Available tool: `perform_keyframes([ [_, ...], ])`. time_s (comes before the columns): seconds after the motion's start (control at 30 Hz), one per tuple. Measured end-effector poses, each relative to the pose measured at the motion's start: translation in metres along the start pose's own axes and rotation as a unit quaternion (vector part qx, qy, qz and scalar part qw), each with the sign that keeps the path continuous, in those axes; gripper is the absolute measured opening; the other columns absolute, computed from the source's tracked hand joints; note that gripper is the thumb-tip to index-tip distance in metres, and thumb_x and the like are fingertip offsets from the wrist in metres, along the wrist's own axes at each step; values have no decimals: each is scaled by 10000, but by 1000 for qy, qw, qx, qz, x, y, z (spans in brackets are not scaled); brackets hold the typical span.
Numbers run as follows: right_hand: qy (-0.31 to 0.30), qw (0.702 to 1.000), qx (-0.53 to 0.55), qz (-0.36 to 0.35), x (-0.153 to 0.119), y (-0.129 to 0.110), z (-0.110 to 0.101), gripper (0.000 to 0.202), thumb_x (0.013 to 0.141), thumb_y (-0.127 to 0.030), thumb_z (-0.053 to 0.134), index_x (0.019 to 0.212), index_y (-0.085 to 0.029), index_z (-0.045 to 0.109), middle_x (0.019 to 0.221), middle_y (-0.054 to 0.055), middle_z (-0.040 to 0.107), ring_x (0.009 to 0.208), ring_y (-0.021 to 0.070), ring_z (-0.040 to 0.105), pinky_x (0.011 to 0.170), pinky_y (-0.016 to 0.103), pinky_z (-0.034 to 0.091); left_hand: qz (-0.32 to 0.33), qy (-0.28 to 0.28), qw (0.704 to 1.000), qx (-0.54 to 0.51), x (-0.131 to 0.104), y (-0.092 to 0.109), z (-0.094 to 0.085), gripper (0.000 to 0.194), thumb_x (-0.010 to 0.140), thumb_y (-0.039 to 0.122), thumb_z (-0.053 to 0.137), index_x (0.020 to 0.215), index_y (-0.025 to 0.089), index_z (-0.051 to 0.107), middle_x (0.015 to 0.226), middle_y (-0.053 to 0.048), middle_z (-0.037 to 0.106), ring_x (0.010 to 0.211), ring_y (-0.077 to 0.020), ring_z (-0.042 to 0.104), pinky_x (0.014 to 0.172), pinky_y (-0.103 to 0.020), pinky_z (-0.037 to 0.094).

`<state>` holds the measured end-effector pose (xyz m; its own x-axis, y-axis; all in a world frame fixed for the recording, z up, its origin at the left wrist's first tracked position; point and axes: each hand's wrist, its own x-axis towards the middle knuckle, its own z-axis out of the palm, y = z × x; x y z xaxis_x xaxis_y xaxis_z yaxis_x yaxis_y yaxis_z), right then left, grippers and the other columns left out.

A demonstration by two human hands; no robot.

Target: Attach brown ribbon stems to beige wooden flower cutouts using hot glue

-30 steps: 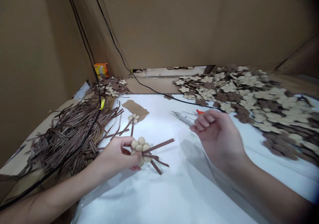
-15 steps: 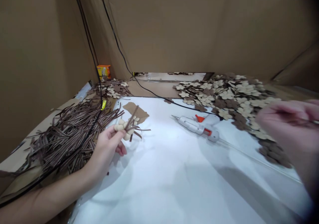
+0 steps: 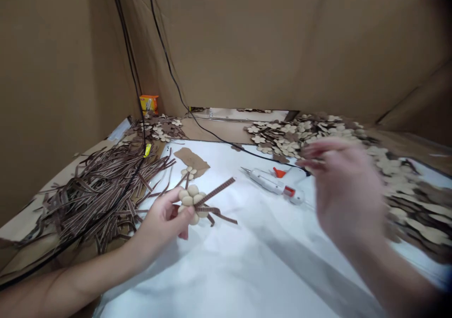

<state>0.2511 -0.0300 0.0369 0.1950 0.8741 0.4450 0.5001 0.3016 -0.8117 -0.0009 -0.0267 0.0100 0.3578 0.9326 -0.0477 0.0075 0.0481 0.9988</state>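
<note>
Flower (image 3: 190, 198) pinched in left grip (image 3: 160, 224), partly hidden, right grip (image 3: 348, 191) blurred, its opening and contents unclear

Beige flower (image 3: 189, 200), brn ribbons (image 3: 215, 193), in L fingers (image 3: 183, 219)

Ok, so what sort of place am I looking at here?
Probably a craft or small assembly workstation: a heap of ribbon strips, a pile of flower-shaped cutouts, and what looks like a glue gun.
</note>
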Motion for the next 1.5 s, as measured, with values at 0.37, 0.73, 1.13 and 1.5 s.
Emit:
perform_keyframes([
  [0.37, -275, 943, 132, 134, -52, -25, 59, 142, 828, -336, 547, 928, -240, 519, 913, 12, 568, 864, 152, 560, 682, 249, 486, -66, -102, 993, -1, -4, -7, 8, 208, 767, 339, 611, 807, 148, 539, 603, 54, 502, 463, -56, 511, 465, -166, 460],
  [0.73, -249, 926, 206, 193, -49, -19, 63, 195, 760, -355, 619, 870, -205, 561, 865, 25, 564, 779, 153, 569, 643, 265, 467, -89, -84, 992, 34, -2, -2, 7, 174, 723, 284, 638, 704, 123, 574, 592, 14, 570, 502, -101, 588, 509, -202, 481],
  [1.13, -249, 912, 243, 217, -61, -23, 65, 300, 786, -332, 608, 1030, -287, 441, 782, -36, 557, 717, 127, 552, 584, 241, 410, -89, -52, 995, 8, -4, -5, 8, 118, 620, 135, 631, 571, 155, 525, 511, 33, 587, 492, -124, 606, 506, -229, 530],
  [1.5, -217, 904, 288, 231, -63, -19, 67, 328, 794, -409, 622, 1039, -270, 453, 803, -16, 558, 789, 139, 556, 684, 261, 441, -103, -43, 994, -19, -5, -1, 7, 88, 577, 84, 617, 552, 140, 554, 494, 24, 613, 477, -120, 607, 511, -220, 534],
])
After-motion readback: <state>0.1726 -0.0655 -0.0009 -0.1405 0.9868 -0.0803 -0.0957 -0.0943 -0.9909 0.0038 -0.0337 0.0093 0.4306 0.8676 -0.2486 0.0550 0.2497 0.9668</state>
